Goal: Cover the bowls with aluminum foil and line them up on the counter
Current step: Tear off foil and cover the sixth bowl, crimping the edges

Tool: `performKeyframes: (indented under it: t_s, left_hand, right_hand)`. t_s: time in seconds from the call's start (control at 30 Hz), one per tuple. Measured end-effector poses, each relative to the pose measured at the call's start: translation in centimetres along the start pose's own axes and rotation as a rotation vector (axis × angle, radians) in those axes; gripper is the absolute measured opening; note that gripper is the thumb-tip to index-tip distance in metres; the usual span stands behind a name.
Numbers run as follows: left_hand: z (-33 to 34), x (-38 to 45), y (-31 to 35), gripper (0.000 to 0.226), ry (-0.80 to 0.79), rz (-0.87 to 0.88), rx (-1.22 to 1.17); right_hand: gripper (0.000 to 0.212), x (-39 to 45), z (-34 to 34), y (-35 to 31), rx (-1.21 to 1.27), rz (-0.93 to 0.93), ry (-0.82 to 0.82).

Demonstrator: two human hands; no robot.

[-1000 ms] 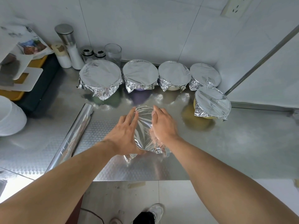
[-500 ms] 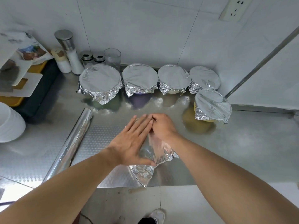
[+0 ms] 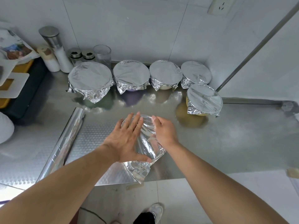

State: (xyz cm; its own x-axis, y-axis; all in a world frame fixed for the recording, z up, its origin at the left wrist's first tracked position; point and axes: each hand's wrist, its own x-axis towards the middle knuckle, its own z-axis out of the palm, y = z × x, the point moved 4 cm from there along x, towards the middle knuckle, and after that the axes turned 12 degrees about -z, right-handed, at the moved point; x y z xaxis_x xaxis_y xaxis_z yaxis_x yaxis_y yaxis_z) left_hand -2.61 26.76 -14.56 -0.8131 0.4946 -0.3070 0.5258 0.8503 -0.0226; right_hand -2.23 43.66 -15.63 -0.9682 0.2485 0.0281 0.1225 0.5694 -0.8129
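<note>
My left hand [image 3: 127, 139] lies flat on top of the foil [image 3: 145, 143], fingers straight and a little spread, and my thumb reaches to the near side. My right hand [image 3: 163, 131] is on the right side of it. Those fingers curl down over the rim and press the foil in. The bowl is under the foil, and I can't see it at all.

It sits near the front edge of the counter [image 3: 226, 143], about in the middle. A loose flap of foil [image 3: 139, 172] sticks out toward me and almost reaches the edge. The roll [image 3: 64, 143] lies just to the left.

Four covered bowls [image 3: 131, 75] stand in a row along the back wall. A fifth one [image 3: 203, 99] sits just in front of the row's right end.

I think the foil is thin and light. It will bend and stay where I push it, but it can rip if I pull hard. It is a bit slippery too. So I should keep my flat hand on top and squeeze the foil around the rim. The flap looks like the next part to fold down. To move the bowl I should hold its sides, not the foil.
</note>
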Motion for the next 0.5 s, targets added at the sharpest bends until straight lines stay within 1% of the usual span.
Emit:
performKeyframes:
  t_s: [0.17,0.3,0.4,0.5]
  left_hand:
    - [0.5,-0.2,0.2,0.148,-0.007,-0.016,-0.013]
    - [0.4,-0.4,0.4,0.145,0.002,-0.051,-0.04]
    - [0.2,-0.8,0.8,0.142,0.013,-0.121,-0.083]
    - [0.1,-0.9,1.0,0.141,0.003,-0.197,-0.165]
  right_hand:
    - [0.038,-2.8,-0.5,0.1,-0.011,0.06,0.15]
    - [0.035,-2.6,0.4,0.4,0.152,0.106,0.165]
    - [0.042,-1.1,0.1,-0.1,0.174,0.066,0.1]
    - [0.05,1.7,-0.2,-0.8,0.142,-0.015,-0.049]
